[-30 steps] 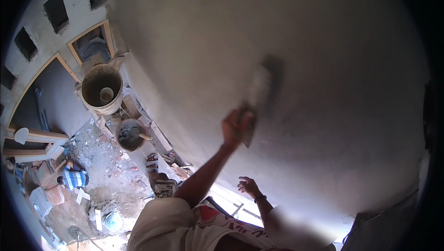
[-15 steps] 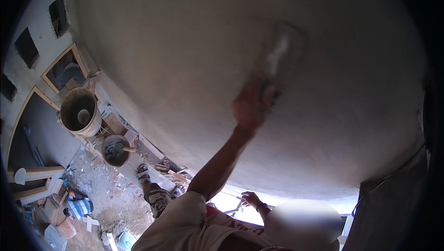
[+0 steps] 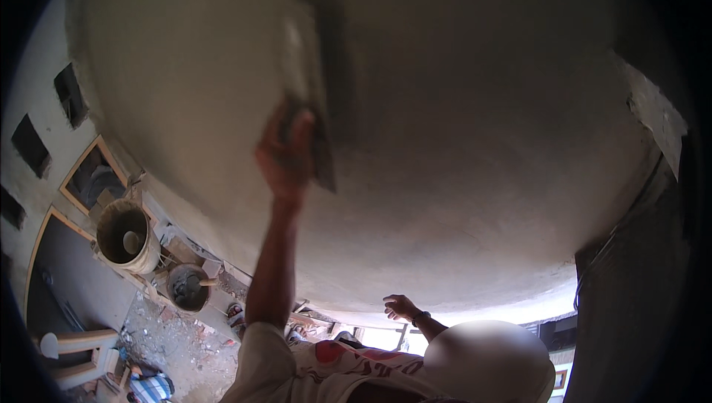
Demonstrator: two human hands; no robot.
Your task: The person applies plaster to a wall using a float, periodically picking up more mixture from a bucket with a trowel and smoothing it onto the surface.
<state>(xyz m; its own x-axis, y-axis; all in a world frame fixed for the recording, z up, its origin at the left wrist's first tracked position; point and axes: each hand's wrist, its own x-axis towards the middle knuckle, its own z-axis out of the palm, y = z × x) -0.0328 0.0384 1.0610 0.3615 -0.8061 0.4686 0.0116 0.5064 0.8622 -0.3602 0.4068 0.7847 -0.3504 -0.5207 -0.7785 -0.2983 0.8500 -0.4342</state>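
My left hand is raised and closed around the handle of a plastering trowel. The trowel's long blade is tilted, seen nearly along its edge, and casts a dark shadow beside it. Behind it spreads a broad, smooth grey plastered wall; whether the blade touches the wall I cannot tell. Lower down, my right hand, with a dark band at the wrist, is held away from the trowel near the wall's bottom edge. Its fingers are loosely bent and apart, with nothing visible in them.
At the left stand a tall bucket with a round thing inside and a pan of grey mortar with a wooden-handled tool. Rubble litters the ground. A wooden-framed opening and a striped cloth lie farther left.
My left hand has swept the trowel leftward and slightly up across the wall. The blade has turned more edge-on. The view has shifted, and my right hand stays low.
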